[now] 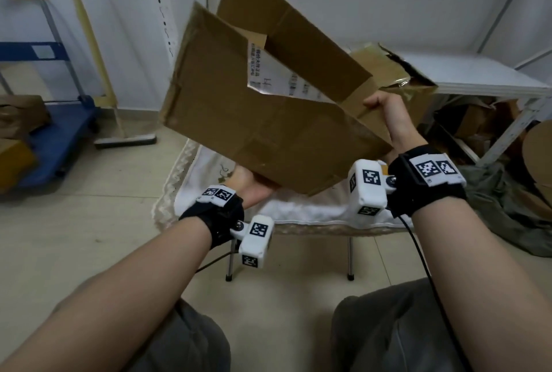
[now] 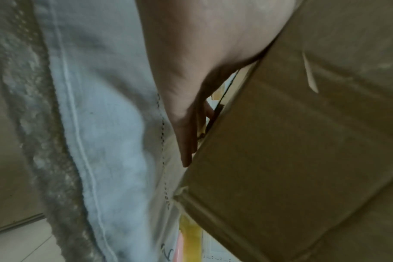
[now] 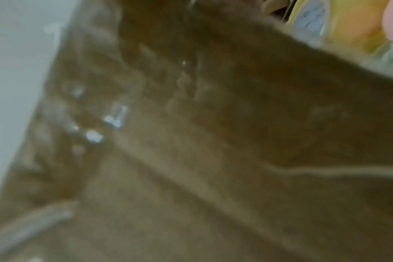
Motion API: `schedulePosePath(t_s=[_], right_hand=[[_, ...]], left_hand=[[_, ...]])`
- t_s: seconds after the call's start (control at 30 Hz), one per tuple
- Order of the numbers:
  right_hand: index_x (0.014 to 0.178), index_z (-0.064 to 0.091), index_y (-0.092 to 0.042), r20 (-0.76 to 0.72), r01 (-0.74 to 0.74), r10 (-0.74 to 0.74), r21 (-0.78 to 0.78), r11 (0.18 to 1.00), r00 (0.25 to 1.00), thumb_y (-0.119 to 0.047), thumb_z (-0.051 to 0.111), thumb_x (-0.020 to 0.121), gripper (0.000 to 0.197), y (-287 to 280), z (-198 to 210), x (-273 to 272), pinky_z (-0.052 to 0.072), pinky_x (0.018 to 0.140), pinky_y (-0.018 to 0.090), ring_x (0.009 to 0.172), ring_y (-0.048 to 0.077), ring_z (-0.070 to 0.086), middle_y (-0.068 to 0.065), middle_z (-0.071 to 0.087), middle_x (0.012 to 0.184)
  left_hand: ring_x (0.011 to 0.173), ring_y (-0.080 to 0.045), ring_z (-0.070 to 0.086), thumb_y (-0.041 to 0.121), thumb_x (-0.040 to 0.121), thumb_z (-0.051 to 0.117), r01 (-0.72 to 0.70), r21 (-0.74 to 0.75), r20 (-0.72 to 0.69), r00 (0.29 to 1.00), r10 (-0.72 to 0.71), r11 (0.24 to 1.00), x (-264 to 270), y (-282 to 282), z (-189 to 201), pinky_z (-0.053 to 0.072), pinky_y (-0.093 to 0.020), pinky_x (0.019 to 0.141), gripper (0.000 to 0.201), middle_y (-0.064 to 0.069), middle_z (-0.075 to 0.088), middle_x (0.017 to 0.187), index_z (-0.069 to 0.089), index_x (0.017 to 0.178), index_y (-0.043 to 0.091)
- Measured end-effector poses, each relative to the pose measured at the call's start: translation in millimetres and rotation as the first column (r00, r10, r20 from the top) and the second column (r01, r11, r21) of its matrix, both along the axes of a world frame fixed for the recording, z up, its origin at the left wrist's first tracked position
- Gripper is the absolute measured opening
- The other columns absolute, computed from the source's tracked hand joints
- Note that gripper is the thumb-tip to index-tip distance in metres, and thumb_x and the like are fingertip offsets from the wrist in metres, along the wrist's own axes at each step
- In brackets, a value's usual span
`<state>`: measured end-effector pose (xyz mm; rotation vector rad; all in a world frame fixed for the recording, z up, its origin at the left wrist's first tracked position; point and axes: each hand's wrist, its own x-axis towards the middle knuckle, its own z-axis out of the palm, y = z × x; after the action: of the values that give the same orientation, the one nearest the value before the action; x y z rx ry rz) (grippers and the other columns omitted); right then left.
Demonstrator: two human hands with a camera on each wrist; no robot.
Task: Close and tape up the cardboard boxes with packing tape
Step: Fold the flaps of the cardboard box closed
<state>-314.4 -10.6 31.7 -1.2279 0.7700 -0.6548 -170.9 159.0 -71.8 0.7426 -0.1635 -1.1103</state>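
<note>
Head view: cardboard box [image 1: 268,121] held tilted in the air above the white-clothed worktop [image 1: 298,210], flaps [image 1: 286,31] standing open, printed paper visible inside. Left hand [image 1: 254,189] supports the box's lower corner from beneath; left wrist view shows its fingers [image 2: 186,141] straight along the box edge, nothing clutched. Right hand [image 1: 385,115] is clenched on the box's upper right edge. No tape roll visible, no fresh tape on the flaps. Judgement: early stage; closing and taping both remain.
</note>
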Motion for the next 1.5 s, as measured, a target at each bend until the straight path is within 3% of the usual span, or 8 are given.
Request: schedulePosePath(t_s=[0.37, 0.5, 0.67, 0.83, 1.0, 1.17, 1.33, 1.5], right_hand=[[0.087, 0.055, -0.015, -0.05, 0.111, -0.107, 0.072, 0.991, 0.993, -0.018, 0.048, 0.095, 0.011, -19, 9, -14, 0.051, 0.062, 0.031, 0.067, 0.021, 0.062, 0.005, 0.067, 0.076], [0.09, 0.054, -0.016, -0.095, 0.109, -0.102, 0.079, 0.991, 0.99, -0.017, 0.048, 0.093, 0.006, -25, 8, -15, 0.053, 0.069, 0.034, 0.072, 0.024, 0.063, 0.008, 0.067, 0.084], [0.098, 0.06, -0.013, -0.076, 0.051, -0.045, 0.083, 0.995, 0.996, -0.018, 0.048, 0.094, 0.014, -22, 7, -12, 0.056, 0.084, 0.042, 0.084, 0.027, 0.065, 0.011, 0.071, 0.096], [0.093, 0.071, -0.02, 0.009, -0.125, 0.125, 0.051, 0.991, 0.992, -0.036, 0.05, 0.097, 0.027, -10, 3, -1, 0.056, 0.075, 0.032, 0.072, 0.018, 0.069, 0.002, 0.074, 0.081], [0.093, 0.075, -0.023, 0.068, -0.21, 0.205, 0.07, 0.975, 0.976, -0.046, 0.049, 0.099, 0.035, -9, -7, 5, 0.056, 0.076, 0.03, 0.078, 0.016, 0.07, 0.0, 0.075, 0.087], [0.134, 0.065, -0.022, 0.057, -0.272, 0.267, 0.113, 0.956, 0.962, -0.064, 0.043, 0.099, 0.058, -7, -17, 6, 0.055, 0.092, 0.042, 0.116, 0.025, 0.069, 0.01, 0.073, 0.124], [0.137, 0.062, -0.023, 0.083, -0.313, 0.307, 0.075, 0.947, 0.948, -0.068, 0.035, 0.099, 0.065, -3, -19, 7, 0.054, 0.095, 0.041, 0.12, 0.023, 0.068, 0.009, 0.071, 0.128], [0.146, 0.052, -0.037, 0.001, -0.356, 0.357, 0.028, 0.934, 0.934, -0.082, 0.046, 0.085, 0.076, -10, -25, 12, 0.05, 0.105, 0.053, 0.132, 0.03, 0.057, 0.01, 0.054, 0.149]], left_hand=[[0.125, -0.041, 0.052, 0.03, 0.105, 0.03, -0.305, 0.281, 0.047, 0.951, 0.305, 0.91, 35, 3, 1, 0.047, -0.056, 0.099, 0.046, -0.021, 0.053, 0.139, 0.05, 0.135, 0.002], [0.113, -0.035, 0.055, 0.067, 0.095, 0.021, -0.506, 0.323, -0.025, 0.84, 0.542, 0.8, 70, 19, 2, 0.047, -0.051, 0.096, 0.078, -0.015, 0.056, 0.122, 0.048, 0.129, 0.003], [0.102, -0.032, 0.063, 0.065, 0.083, 0.04, -0.633, 0.293, 0.202, 0.774, 0.601, 0.717, 103, 43, 18, 0.054, -0.048, 0.084, 0.069, -0.014, 0.067, 0.114, 0.059, 0.123, 0.013], [0.086, -0.022, 0.063, 0.055, 0.077, 0.063, -0.646, 0.135, 0.634, 0.639, 0.435, 0.752, 115, 46, 38, 0.051, -0.039, 0.082, 0.043, -0.008, 0.069, 0.097, 0.069, 0.097, 0.018], [0.068, -0.018, 0.05, 0.034, 0.089, 0.059, -0.69, 0.137, 0.748, 0.543, 0.382, 0.711, 116, 49, 33, 0.04, -0.029, 0.065, 0.03, 0.0, 0.058, 0.07, 0.057, 0.063, 0.019], [0.077, -0.022, 0.064, 0.019, 0.094, 0.056, -0.554, 0.352, 0.863, 0.505, -0.031, 0.755, 124, 55, 26, 0.053, -0.032, 0.068, 0.028, -0.011, 0.069, 0.084, 0.062, 0.096, -0.007], [0.089, -0.035, 0.06, 0.008, 0.098, 0.053, -0.436, 0.395, 0.885, 0.417, -0.207, 0.809, 118, 66, 34, 0.053, -0.052, 0.084, 0.021, -0.031, 0.062, 0.101, 0.057, 0.101, -0.013], [0.094, -0.031, 0.066, -0.006, 0.093, 0.056, -0.348, 0.463, 0.863, 0.387, -0.324, 0.815, 128, 83, 25, 0.058, -0.045, 0.081, 0.017, -0.03, 0.059, 0.112, 0.054, 0.108, -0.011]])
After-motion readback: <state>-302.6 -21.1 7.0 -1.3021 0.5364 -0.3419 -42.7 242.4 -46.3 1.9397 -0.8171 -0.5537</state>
